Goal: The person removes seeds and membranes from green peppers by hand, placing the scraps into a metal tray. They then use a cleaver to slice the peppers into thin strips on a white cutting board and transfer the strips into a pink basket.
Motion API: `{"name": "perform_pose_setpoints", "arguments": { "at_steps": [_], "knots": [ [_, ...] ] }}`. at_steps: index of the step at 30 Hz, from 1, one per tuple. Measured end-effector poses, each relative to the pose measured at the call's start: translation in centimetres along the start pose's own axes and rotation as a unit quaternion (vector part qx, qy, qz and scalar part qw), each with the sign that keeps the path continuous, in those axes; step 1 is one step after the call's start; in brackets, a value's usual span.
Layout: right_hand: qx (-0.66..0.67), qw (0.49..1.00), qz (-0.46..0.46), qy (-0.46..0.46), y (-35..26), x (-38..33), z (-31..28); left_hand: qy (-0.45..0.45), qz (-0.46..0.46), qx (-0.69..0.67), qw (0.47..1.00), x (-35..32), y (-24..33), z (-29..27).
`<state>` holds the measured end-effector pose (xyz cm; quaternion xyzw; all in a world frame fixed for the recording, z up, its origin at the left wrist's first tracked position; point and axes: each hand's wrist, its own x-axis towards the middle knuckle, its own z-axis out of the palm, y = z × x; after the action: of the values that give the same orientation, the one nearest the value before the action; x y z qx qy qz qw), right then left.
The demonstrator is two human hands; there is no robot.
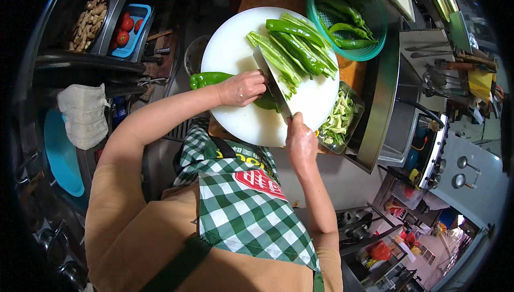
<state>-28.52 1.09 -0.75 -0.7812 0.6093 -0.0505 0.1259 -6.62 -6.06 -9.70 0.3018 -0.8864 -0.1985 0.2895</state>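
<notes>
On a round white cutting board, my left hand is closed with curled fingers over a green pepper. Green pepper also shows left of my wrist; whether it is the same one is hidden. My right hand grips the handle of a cleaver, whose blade stands on the board right beside my left fingertips. Beyond the blade lies a pile of split green peppers, some with their pale insides up. A clear tray of cut green pieces sits right of the board.
A teal basket of whole green peppers stands at the far right of the board. To the left are ginger, a blue basket of tomatoes and a white towel. A metal counter edge runs along the right.
</notes>
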Motion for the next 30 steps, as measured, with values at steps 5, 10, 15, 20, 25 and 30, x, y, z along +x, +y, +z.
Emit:
{"name": "perform_pose_setpoints", "arguments": {
  "at_steps": [5, 10, 15, 20, 25, 30],
  "knots": [
    [0.022, 0.999, -0.001, 0.029, 0.2, -0.7, 2.5, 0.027, 0.028, 0.004, 0.999, -0.6, 0.0, 0.3],
    [0.008, 0.998, -0.008, 0.058, 0.4, -0.8, 2.8, -0.026, 0.036, 0.065, 0.997, -0.7, 1.3, -0.4],
    [-0.002, 0.998, -0.005, 0.064, 0.2, -0.9, 2.8, 0.057, 0.011, 0.008, 0.998, -2.1, 0.4, -1.1],
    [-0.002, 1.0, -0.006, 0.012, -0.8, -0.7, 0.1, 0.066, -0.019, -0.042, 0.997, -2.5, 0.1, -1.5],
    [-0.013, 0.999, -0.024, 0.026, -0.6, -0.6, 2.2, 0.051, 0.021, 0.052, 0.997, -2.4, 0.1, -1.0],
    [-0.021, 1.0, 0.001, -0.016, -1.2, -0.6, 0.0, 0.076, 0.0, 0.101, 0.992, -2.4, 1.0, -1.3]
  ]
}}
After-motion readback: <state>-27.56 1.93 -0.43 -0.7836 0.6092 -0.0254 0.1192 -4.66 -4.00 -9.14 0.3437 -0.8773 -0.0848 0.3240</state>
